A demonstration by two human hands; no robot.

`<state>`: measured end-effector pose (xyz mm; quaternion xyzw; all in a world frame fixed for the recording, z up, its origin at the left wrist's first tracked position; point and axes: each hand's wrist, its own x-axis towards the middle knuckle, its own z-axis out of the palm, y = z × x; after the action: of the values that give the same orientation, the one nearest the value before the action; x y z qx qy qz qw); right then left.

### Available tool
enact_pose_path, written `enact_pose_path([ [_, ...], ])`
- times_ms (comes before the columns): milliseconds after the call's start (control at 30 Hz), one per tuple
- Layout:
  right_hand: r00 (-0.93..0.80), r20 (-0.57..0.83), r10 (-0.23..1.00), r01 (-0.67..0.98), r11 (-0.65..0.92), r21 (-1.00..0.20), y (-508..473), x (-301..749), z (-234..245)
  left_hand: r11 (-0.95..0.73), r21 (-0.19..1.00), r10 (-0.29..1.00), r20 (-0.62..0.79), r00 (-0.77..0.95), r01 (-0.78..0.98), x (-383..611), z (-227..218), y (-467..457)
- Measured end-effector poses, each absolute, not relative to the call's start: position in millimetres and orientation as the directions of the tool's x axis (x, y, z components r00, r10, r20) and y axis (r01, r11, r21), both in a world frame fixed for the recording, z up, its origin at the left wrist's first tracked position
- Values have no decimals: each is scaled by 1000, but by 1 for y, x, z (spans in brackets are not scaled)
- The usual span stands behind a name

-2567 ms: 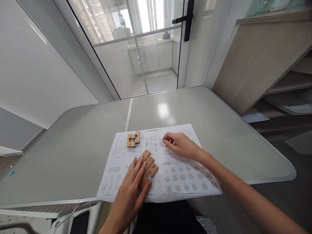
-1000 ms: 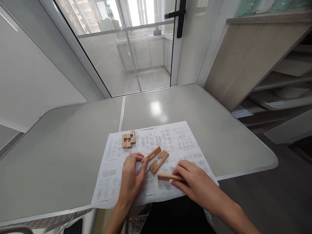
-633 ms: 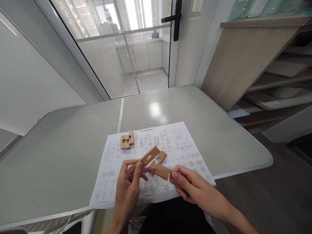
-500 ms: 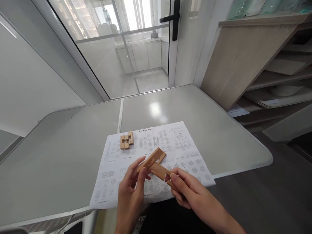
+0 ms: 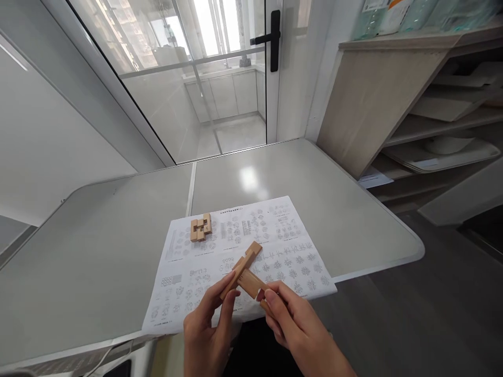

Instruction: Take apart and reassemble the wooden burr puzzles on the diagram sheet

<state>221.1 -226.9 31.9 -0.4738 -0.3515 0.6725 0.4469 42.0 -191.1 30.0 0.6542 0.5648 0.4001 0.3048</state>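
Observation:
My left hand (image 5: 214,319) pinches a long notched wooden puzzle piece (image 5: 247,260) between thumb and fingers, its far end pointing up and to the right. A second, wider wooden puzzle piece (image 5: 250,283) is gripped by my right hand (image 5: 288,317) at its notched near end. The two pieces cross and touch; whether they interlock I cannot tell. Both hands are above a large white sheet (image 5: 306,243) printed with small diagrams. On the sheet's upper left rests a small cluster of wooden blocks (image 5: 200,228), touched by neither hand.
The sheet lies on a grey table (image 5: 118,251) and reaches its front edge. A glass door with a black handle (image 5: 275,39) stands behind the table. To the right is a wooden shelf unit (image 5: 381,99) with clear bottles on top. A dark flat object (image 5: 119,368) shows at bottom left.
The left hand has turned its wooden piece so a narrower side shows. Both hands have shifted slightly left and down in the view, which has itself moved a little.

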Motion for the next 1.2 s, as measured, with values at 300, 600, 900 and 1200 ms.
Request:
enact_pose_path([
  [300, -218, -387, 896, -361, -442, -821, -228, 223, 39, -297, 826, 955, 252, 158, 480, 31, 22, -197],
  [600, -210, -361, 909, -340, -414, -844, -233, 219, 42, -64, 957, 989, 24, 143, 282, 33, 23, -207],
  [900, -424, -354, 834, -395, -522, -756, -240, 229, 39, -165, 928, 939, 45, 340, 334, 34, 32, -199],
  [1200, -418, -344, 841, -476, -525, -705, -251, 218, 24, -135, 951, 928, 24, 371, 277, 31, 40, -206],
])
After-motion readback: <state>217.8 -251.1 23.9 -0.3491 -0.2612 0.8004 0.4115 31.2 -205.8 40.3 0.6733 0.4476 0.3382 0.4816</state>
